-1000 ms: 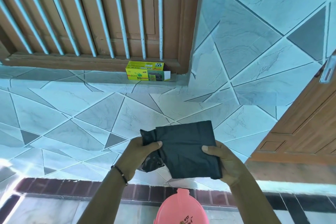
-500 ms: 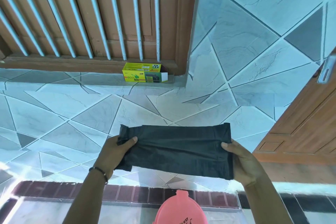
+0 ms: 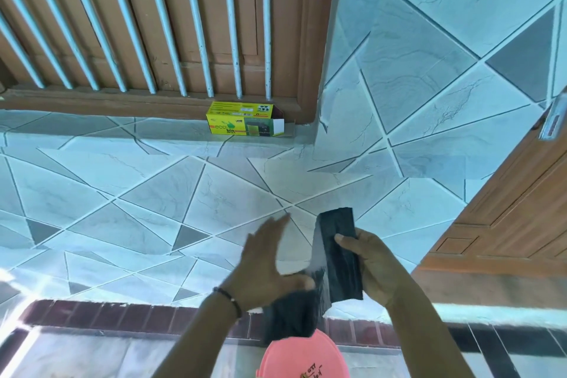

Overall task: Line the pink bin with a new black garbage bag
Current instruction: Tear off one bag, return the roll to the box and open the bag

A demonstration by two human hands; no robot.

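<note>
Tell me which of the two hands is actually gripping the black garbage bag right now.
The right hand grips the black garbage bag, thumb pressed on its folded strip. The left hand is blurred, fingers straight, holding nothing.

Home: tiled wall, wooden door, barred window

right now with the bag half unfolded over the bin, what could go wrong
1. Only the right hand pinches the black garbage bag; the left hand is blurred, its hold unclear, so the bag may slip.
2. The bag is folded into a narrow strip, so finding its mouth could take fumbling and might tear the thin film.
3. The pink bin shows its lid on, so the bag cannot go in yet.
</note>
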